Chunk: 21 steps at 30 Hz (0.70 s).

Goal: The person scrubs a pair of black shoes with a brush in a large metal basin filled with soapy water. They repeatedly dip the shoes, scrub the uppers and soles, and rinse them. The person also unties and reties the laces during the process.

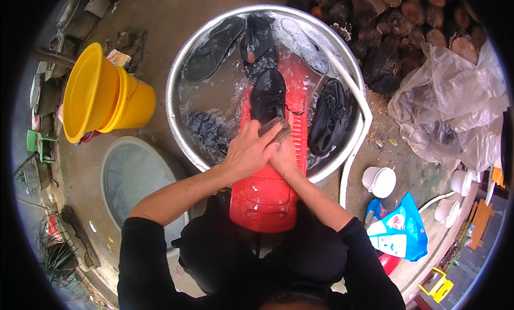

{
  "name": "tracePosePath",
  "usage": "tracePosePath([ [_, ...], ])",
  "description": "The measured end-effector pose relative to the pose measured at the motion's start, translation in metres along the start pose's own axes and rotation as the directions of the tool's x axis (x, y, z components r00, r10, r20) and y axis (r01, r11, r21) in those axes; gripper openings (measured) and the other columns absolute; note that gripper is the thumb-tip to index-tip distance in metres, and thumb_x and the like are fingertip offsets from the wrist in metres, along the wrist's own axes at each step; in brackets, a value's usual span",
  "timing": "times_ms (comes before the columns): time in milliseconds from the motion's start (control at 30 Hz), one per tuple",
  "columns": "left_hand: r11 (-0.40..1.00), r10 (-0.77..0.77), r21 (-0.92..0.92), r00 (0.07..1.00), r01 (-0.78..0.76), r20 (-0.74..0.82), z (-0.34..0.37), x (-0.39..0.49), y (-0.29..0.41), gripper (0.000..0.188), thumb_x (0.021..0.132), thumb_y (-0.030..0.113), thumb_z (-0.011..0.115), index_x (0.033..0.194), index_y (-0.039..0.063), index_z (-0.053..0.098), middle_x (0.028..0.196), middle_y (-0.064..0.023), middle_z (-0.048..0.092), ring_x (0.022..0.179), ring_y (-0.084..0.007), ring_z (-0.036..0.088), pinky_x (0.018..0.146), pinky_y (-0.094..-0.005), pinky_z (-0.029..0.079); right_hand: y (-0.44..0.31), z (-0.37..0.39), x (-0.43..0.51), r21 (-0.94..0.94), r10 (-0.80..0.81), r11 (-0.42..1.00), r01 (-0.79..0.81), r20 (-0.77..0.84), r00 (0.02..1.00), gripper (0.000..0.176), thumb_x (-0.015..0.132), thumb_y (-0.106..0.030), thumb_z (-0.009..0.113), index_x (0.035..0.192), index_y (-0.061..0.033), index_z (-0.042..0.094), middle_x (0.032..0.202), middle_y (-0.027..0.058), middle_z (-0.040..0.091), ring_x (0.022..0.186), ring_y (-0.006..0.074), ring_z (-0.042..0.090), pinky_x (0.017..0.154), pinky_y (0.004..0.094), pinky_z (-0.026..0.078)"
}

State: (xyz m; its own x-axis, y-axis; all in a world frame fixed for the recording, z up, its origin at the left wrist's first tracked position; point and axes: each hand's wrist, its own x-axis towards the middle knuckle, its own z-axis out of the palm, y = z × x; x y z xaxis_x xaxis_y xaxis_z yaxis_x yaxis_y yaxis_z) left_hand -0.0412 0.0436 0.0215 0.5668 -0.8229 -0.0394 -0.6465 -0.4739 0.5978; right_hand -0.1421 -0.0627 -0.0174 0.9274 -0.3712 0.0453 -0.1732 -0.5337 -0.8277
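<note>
A black shoe (268, 94) lies toe-away on a red plastic washboard (263, 189), which slopes into a large metal basin (173, 109) of soapy water. My left hand (247, 149) is closed around a brown brush (278, 130), apparently wooden, over the shoe's near end. My right hand (284, 151) is lower and partly hidden by the brush; its fingers reach along the shoe's right side and seem to grip it. Another black shoe (328, 117) rests at the basin's right. A dark shoe (217, 49), a soaked black item (259, 45) and a foamy insole-shaped piece (305, 45) lie at the far side.
A dark, frothy item (207, 129) floats at the basin's left. A white hose (353, 83) crosses its right rim. Left are yellow buckets (138, 99) and a tub of water (132, 177). Right are stacked logs (385, 61), plastic sheeting (449, 97), a white pail (379, 181) and a blue bag (405, 233).
</note>
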Motion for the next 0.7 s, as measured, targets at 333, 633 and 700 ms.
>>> tracePosePath([
  [333,0.988,-0.09,0.104,0.975,0.113,-0.203,0.012,0.058,-0.024,0.042,0.096,0.036,0.058,0.137,0.024,0.058,0.114,-0.0223,0.053,0.102,-0.0395,0.056,0.089,-0.0476,0.05,0.001,0.005,0.003,-0.182,0.23,0.945,-0.272,-0.221,0.948,0.106,0.075,-0.038,0.075,0.15,0.0099,0.018,0.146,0.0322,0.041,0.139,0.0423,0.037,0.119,0.048,0.022],
  [633,0.967,-0.009,0.243,0.968,0.073,-0.251,0.017,0.077,-0.044,0.044,0.094,0.037,0.058,0.137,0.027,0.055,0.105,-0.0175,0.051,0.101,-0.038,0.057,0.076,-0.0493,0.053,0.013,0.007,0.005,-0.182,0.301,0.934,-0.307,-0.057,0.952,0.1,0.083,-0.043,0.068,0.151,0.0112,0.017,0.151,0.0289,0.036,0.146,0.0342,0.03,0.123,0.0447,0.011],
  [700,0.95,-0.175,0.228,0.968,0.215,-0.182,0.017,0.08,-0.041,0.044,0.094,0.037,0.059,0.137,0.026,0.056,0.105,-0.0184,0.052,0.101,-0.0392,0.057,0.076,-0.0501,0.053,0.011,0.006,0.006,-0.165,0.235,0.954,-0.25,-0.103,0.966,0.096,0.085,-0.041,0.065,0.151,0.0112,0.018,0.152,0.0288,0.036,0.145,0.0355,0.032,0.122,0.0447,0.011],
])
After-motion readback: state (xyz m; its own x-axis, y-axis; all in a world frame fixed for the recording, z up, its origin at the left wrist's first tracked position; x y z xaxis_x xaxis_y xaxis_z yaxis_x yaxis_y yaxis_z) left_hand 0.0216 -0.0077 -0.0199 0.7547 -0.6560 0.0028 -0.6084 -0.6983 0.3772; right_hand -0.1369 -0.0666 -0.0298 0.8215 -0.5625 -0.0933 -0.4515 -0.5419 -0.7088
